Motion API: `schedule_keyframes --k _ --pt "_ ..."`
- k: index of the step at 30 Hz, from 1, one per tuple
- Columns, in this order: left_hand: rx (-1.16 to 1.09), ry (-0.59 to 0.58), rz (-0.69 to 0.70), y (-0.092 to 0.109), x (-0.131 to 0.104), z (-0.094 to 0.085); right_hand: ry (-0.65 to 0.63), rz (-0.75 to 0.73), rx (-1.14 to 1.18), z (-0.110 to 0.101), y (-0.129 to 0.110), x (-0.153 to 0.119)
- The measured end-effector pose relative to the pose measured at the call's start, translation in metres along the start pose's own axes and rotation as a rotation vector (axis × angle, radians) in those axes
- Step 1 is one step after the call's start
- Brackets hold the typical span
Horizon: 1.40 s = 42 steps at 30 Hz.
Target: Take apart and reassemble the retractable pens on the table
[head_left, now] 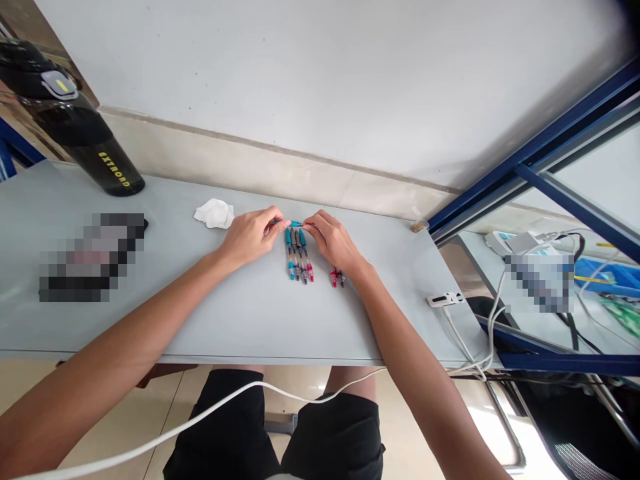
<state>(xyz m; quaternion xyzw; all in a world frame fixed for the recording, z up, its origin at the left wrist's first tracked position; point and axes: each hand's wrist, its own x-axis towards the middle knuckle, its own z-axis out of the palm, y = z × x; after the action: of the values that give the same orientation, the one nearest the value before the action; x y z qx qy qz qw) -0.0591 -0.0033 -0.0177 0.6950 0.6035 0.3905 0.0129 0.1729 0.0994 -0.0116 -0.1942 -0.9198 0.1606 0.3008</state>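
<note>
A teal pen (pixel 296 224) lies crosswise between my two hands, just above a row of pens. My left hand (pixel 256 233) pinches its left end, and my right hand (pixel 327 237) has its fingers closed on the right end. Below them several pens (pixel 298 250) lie side by side on the grey table, with teal and grey upper parts and blue, grey and red lower tips. Two more pens (pixel 337 277), one red-tipped and one dark-tipped, stick out from under my right hand, their upper parts hidden by it.
A crumpled white tissue (pixel 215 213) lies left of my left hand. Farther left are a blurred dark item (pixel 95 259) and a black bottle (pixel 93 133). At right are a small cup (pixel 419 226), a white device (pixel 445 300) with cables and a blue metal frame (pixel 530 147).
</note>
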Motion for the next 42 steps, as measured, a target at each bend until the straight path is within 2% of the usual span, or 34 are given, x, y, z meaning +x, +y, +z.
schedule_keyframes --k 6,13,18,24,42 --pt "-0.036 0.064 -0.052 0.001 0.002 -0.004 0.0 0.085 0.046 -0.003 0.003 -0.002" --pt "-0.027 0.089 -0.071 0.002 0.003 -0.004 0.005 0.036 -0.082 -0.009 -0.002 -0.001" --pt "-0.037 0.162 -0.102 -0.001 0.006 -0.009 0.063 0.064 -0.18 -0.013 0.007 -0.001" --pt "-0.053 0.216 -0.133 -0.003 0.007 -0.012 0.121 0.104 -0.181 -0.018 0.013 -0.001" --pt "-0.077 0.161 -0.112 0.0 0.006 -0.008 0.058 0.061 -0.136 -0.014 0.008 -0.001"
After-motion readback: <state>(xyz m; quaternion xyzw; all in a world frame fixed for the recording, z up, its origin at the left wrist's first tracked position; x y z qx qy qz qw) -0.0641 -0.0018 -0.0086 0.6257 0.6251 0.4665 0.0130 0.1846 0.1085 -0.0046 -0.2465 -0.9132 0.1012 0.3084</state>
